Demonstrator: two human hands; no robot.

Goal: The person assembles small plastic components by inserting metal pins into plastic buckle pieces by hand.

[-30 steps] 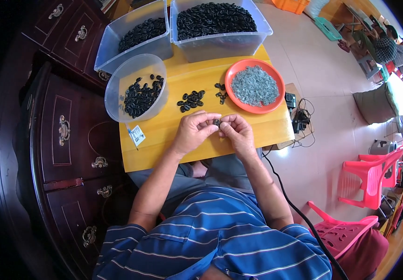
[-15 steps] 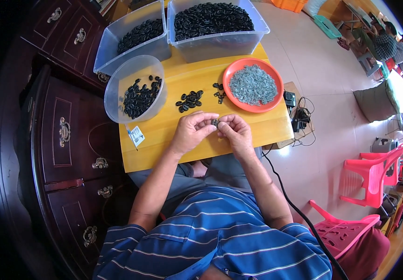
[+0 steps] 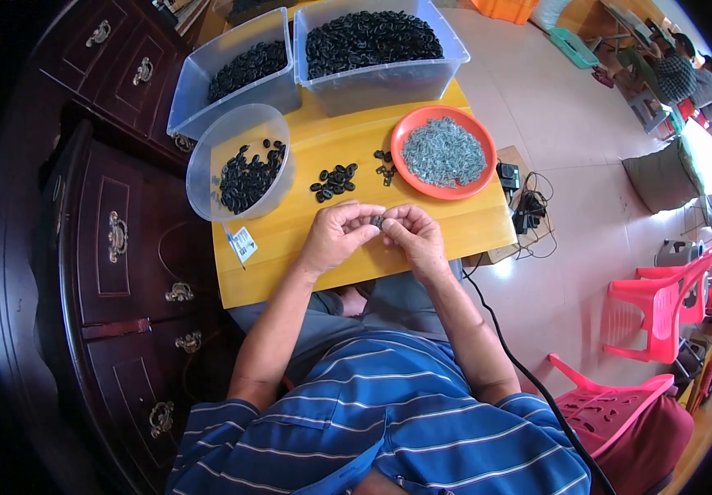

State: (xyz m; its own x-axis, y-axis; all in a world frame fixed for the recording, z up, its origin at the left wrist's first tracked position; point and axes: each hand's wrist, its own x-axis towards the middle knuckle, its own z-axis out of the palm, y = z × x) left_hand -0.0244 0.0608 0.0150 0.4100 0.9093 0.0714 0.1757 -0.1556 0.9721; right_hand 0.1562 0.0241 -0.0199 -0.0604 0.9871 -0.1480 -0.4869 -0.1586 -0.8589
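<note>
Above the front part of the yellow table (image 3: 290,268), my two hands meet fingertip to fingertip. Between them is a small dark piece (image 3: 378,221), mostly covered by the fingers, its kind too small to make out. My left hand (image 3: 338,235) pinches it from the left, my right hand (image 3: 413,237) from the right. Just beyond lies a loose group of black oval pieces (image 3: 333,182). A few smaller black pieces (image 3: 386,171) lie beside an orange-red plate (image 3: 399,165), which is heaped with small clear pieces (image 3: 445,153).
A round clear tub (image 3: 199,177) with black ovals stands at the left. Two clear bins (image 3: 186,107) (image 3: 380,89) of black pieces stand at the back. A tag (image 3: 242,243) lies at the left edge. Dark drawers (image 3: 108,231) flank the table; pink chairs (image 3: 645,309) and cables (image 3: 529,206) are right.
The whole view has shifted very slightly. Both hands stay pressed together around the small dark piece, with only slight finger movement.
</note>
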